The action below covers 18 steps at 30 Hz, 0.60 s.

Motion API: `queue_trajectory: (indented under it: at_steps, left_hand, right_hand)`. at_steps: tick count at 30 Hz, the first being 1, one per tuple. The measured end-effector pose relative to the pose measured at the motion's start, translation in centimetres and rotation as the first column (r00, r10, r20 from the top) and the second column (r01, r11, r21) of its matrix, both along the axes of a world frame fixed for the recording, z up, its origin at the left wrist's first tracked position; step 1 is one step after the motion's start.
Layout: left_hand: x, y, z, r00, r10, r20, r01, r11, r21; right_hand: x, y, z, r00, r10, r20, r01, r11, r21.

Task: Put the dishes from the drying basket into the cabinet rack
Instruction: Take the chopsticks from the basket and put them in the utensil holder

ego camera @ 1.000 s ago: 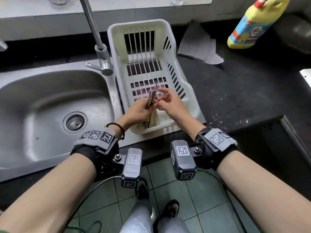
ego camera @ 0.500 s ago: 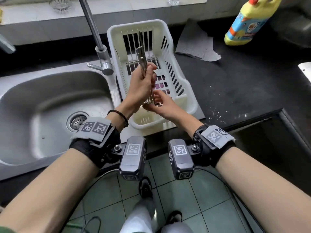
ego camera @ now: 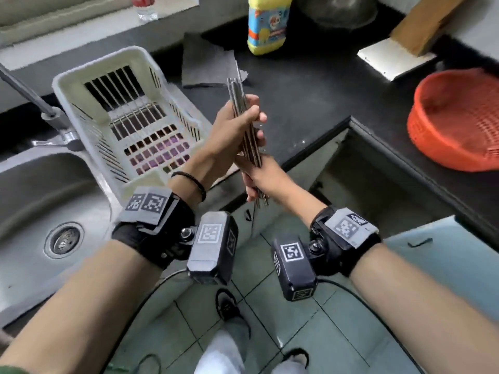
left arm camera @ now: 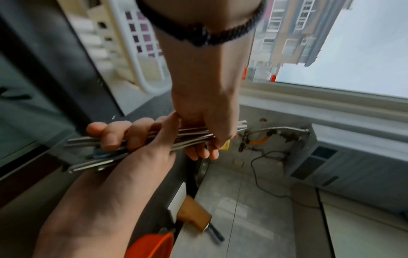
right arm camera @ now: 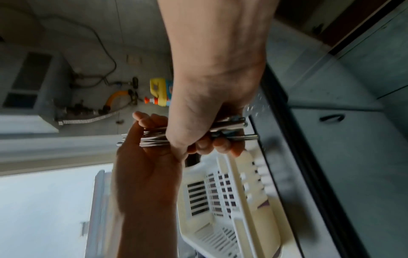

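A bundle of several metal chopsticks (ego camera: 235,90) is held upright over the counter's front edge, to the right of the white drying basket (ego camera: 81,85). My left hand (ego camera: 237,122) grips the bundle's upper half. My right hand (ego camera: 258,179) grips the lower end just beneath it. In the left wrist view the chopsticks (left arm camera: 81,140) run across between the left hand (left arm camera: 205,122) and the right hand (left arm camera: 114,134). The right wrist view shows the right hand (right arm camera: 209,125) wrapped round the chopsticks (right arm camera: 152,138), with the basket (right arm camera: 240,176) below. Nothing shows inside the basket.
A steel sink (ego camera: 32,190) and faucet (ego camera: 51,114) lie left of the basket. On the black counter (ego camera: 310,98) are a grey cloth (ego camera: 208,63), a yellow bottle (ego camera: 267,25) and an orange plastic basket (ego camera: 459,122). A cabinet opening (ego camera: 359,179) lies below the counter edge.
Both hands lifted the chopstick bundle out of the drying basket and carried it right, past the basket's rim to the counter edge. The head view swung right.
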State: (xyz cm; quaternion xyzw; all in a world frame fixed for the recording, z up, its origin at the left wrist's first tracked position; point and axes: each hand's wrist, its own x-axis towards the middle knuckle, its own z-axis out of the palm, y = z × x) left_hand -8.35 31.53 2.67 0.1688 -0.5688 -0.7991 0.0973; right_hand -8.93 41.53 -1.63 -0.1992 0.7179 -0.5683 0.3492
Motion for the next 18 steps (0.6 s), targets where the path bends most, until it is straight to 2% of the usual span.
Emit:
queue_trajectory:
  at_steps: [6, 10, 12, 15, 18]
  left_hand:
    - [-1.6, 14.1, 0.0, 0.975, -0.219, 0.021, 0.216, 0.972, 0.095]
    - [-1.5, 25.5, 0.4, 0.917, -0.398, 0.033, 0.393, 0.914, 0.102]
    - [-1.2, 30.4, 0.3, 0.878, -0.476, 0.055, 0.472, 0.879, 0.066]
    - [-0.2, 38.5, 0.4, 0.783, -0.618, 0.075, 0.617, 0.786, 0.033]
    - [1.3, 45.1, 0.5, 0.659, -0.745, 0.099, 0.745, 0.666, 0.052]
  right_hand:
    - [1.1, 14.8, 0.4, 0.981, -0.139, 0.133, 0.151, 0.985, -0.083]
    - [2.8, 25.3, 0.5, 0.957, -0.28, 0.081, 0.285, 0.957, -0.051]
    - [3.6, 29.8, 1.0, 0.934, -0.356, 0.044, 0.356, 0.934, -0.009]
    - [5.7, 37.5, 1.9, 0.881, -0.472, -0.025, 0.472, 0.882, 0.006]
    - [8.3, 43.5, 2.2, 0.787, -0.617, -0.015, 0.617, 0.787, -0.013]
